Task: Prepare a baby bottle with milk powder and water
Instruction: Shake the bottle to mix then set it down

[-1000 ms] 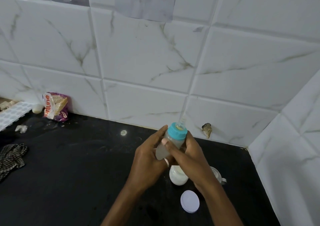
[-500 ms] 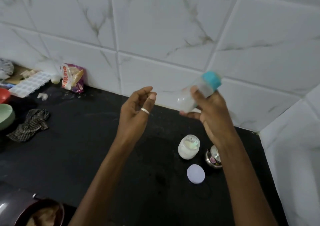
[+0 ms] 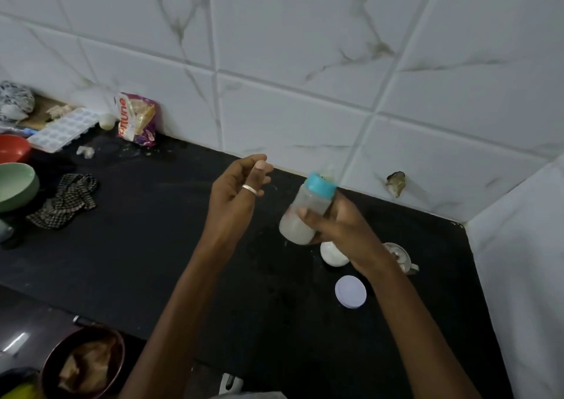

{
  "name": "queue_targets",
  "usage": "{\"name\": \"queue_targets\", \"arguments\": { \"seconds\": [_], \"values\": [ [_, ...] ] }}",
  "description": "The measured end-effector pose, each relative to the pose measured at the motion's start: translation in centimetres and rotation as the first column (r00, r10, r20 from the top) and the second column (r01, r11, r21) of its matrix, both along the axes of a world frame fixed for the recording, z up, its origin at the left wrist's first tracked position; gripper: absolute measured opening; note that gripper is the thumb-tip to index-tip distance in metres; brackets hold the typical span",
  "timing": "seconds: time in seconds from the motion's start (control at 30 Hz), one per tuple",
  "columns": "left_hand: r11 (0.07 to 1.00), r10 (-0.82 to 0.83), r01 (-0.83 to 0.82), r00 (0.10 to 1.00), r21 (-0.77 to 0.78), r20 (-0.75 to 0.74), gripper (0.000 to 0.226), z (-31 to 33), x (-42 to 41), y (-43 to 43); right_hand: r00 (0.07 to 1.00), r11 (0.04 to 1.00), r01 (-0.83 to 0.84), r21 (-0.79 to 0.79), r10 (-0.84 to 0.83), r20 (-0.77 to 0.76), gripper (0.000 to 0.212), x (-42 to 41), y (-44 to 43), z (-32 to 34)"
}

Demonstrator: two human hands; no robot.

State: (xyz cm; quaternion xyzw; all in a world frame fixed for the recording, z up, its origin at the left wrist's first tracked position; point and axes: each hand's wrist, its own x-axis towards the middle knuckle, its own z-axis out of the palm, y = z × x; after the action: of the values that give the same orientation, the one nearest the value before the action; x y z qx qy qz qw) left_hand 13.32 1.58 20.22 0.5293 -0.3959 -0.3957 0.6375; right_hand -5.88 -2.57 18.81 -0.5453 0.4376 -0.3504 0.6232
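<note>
My right hand (image 3: 338,227) grips a clear baby bottle (image 3: 306,211) with a blue collar, held tilted above the black counter (image 3: 146,230); milky white liquid fills its lower part. My left hand (image 3: 236,197), a ring on one finger, hovers to the left of the bottle with loosely curled fingers and holds nothing. Below my right hand stands a small white jar (image 3: 332,256), partly hidden, with its pale round lid (image 3: 351,291) lying flat in front. A small metal vessel (image 3: 399,256) sits right of the jar.
At the far left are a green bowl (image 3: 15,185), a red bowl (image 3: 13,148), a checked cloth (image 3: 65,200), an ice tray (image 3: 62,130) and a snack packet (image 3: 137,120). A dark bowl (image 3: 84,362) sits at the near edge. Tiled walls close off the back and right.
My left hand let go of the bottle and drew away to the left. My right hand swung the bottle up towards the wall, then back down over the jar.
</note>
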Motion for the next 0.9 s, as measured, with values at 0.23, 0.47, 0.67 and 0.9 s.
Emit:
{"name": "queue_targets", "arguments": {
  "seconds": [0.23, 0.47, 0.67, 0.9],
  "values": [
    [0.995, -0.014, 0.014, 1.0, 0.098, -0.004, 0.024, -2.7, -0.3, -0.3, 0.996, 0.994, 0.088, 0.061, -0.089, 0.014, 0.039, 0.1, -0.8, -2.0],
    [0.986, -0.035, 0.036, 0.999, 0.16, -0.009, 0.029, -4.0, -0.3, 0.1, 0.973, 0.973, 0.198, 0.122, -0.21, 0.093, 0.032, 0.2, -0.7, -2.8],
    [0.986, -0.026, 0.029, 0.999, 0.164, -0.02, 0.025, -4.5, 0.0, 0.2, 0.954, 0.962, 0.232, 0.142, -0.253, 0.16, 0.063, 1.0, -0.3, -3.7],
    [0.985, -0.012, 0.018, 0.999, 0.17, -0.039, 0.025, -4.7, 0.2, 0.4, 0.947, 0.964, 0.233, 0.125, -0.254, 0.196, 0.057, 0.9, -1.0, -3.4]
  ]
}}
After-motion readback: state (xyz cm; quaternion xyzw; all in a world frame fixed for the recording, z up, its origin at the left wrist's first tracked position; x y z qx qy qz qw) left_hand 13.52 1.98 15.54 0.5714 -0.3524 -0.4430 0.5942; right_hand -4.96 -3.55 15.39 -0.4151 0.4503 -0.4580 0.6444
